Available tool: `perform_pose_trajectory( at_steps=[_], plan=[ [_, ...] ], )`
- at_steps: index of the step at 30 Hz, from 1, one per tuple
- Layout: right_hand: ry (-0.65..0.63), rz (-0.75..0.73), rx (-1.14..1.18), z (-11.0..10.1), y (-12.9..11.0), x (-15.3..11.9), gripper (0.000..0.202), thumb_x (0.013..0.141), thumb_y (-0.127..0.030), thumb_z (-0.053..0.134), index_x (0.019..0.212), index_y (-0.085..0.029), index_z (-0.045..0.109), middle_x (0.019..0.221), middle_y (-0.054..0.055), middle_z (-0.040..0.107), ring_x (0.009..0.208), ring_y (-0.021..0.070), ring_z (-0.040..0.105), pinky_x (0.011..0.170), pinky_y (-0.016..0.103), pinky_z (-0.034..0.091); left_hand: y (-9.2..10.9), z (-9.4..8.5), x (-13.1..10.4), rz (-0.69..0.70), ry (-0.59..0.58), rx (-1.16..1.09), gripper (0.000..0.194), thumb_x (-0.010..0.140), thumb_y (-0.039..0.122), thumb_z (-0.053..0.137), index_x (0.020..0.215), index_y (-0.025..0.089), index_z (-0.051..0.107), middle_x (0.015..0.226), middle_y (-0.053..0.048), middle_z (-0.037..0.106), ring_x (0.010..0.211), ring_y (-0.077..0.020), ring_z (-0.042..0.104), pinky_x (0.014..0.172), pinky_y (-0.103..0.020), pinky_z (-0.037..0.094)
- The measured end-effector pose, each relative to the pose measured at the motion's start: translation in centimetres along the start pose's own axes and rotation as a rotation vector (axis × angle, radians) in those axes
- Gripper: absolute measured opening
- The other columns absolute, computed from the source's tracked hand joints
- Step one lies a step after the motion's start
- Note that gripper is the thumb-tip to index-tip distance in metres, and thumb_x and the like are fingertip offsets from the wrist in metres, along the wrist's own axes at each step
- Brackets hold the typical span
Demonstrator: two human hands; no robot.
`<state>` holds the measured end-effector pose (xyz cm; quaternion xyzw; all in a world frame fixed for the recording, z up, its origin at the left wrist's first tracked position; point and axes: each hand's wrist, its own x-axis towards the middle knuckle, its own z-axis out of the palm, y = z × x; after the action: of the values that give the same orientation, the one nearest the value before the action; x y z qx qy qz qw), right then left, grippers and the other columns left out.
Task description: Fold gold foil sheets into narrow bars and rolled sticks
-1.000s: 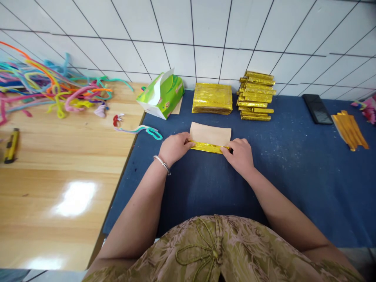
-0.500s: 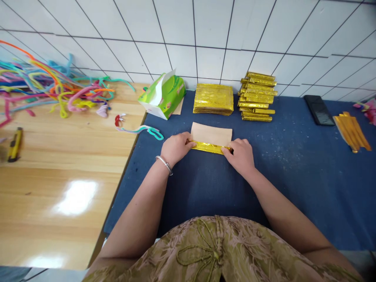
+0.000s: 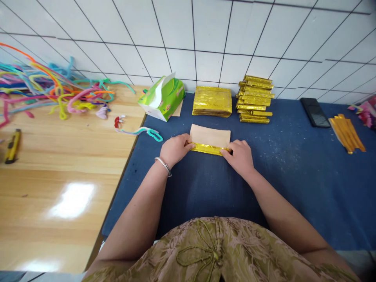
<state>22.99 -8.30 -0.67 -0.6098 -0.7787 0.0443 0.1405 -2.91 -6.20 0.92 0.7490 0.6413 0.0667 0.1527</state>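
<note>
A sheet of gold foil paper (image 3: 210, 135) lies on the blue cloth with its pale tan back facing up. Its near edge is folded over into a narrow gold strip. My left hand (image 3: 175, 149) pinches the left end of this fold, thumb on top. At the right end, my right hand (image 3: 239, 156) grips the fold between thumb and fingers. Behind the sheet sits a neat stack of gold foil paper (image 3: 212, 102). To its right is a pile of folded gold strips (image 3: 255, 99).
A green tissue box (image 3: 163, 98) stands by the tiled wall. Colourful pipe cleaners (image 3: 55, 92) and a yellow-black utility knife (image 3: 13, 146) lie on the wooden table (image 3: 73, 152) at left. A black phone (image 3: 315, 112) and flat orange-gold folded strips (image 3: 347, 133) rest at right.
Both hands keep their hold on the folded edge, and the fold looks the same. The whole view has shifted slightly.
</note>
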Motion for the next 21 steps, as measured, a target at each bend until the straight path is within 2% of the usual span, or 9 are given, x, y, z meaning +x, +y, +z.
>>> perform_pose_trajectory(
  at_steps=[16, 21],
  plan=[
    [0.005, 0.014, 0.015, -0.1, -0.14, -0.05, 0.028, 0.084, -0.044, 0.055, 0.068, -0.021, 0.055, 0.078, 0.006, 0.059, 0.077, 0.0203, 0.048, 0.07, 0.033, 0.033, 0.05, 0.06, -0.14, 0.014, -0.012, -0.016, 0.017, 0.086, 0.038, 0.056, 0.087, 0.021, 0.053, 0.084, -0.001, 0.063, 0.069, -0.0144, 0.057, 0.058, -0.024, 0.034],
    [0.025, 0.039, 0.046, -0.14, -0.18, -0.07, 0.019, 0.082, -0.04, 0.057, 0.078, -0.021, 0.055, 0.081, 0.005, 0.061, 0.079, 0.0217, 0.05, 0.072, 0.033, 0.035, 0.9, -0.33, -0.38, 0.094, 0.131, 0.05, 0.019, 0.082, 0.031, 0.061, 0.096, 0.02, 0.053, 0.099, -0.007, 0.058, 0.089, -0.0203, 0.055, 0.076, -0.029, 0.043]
  ],
)
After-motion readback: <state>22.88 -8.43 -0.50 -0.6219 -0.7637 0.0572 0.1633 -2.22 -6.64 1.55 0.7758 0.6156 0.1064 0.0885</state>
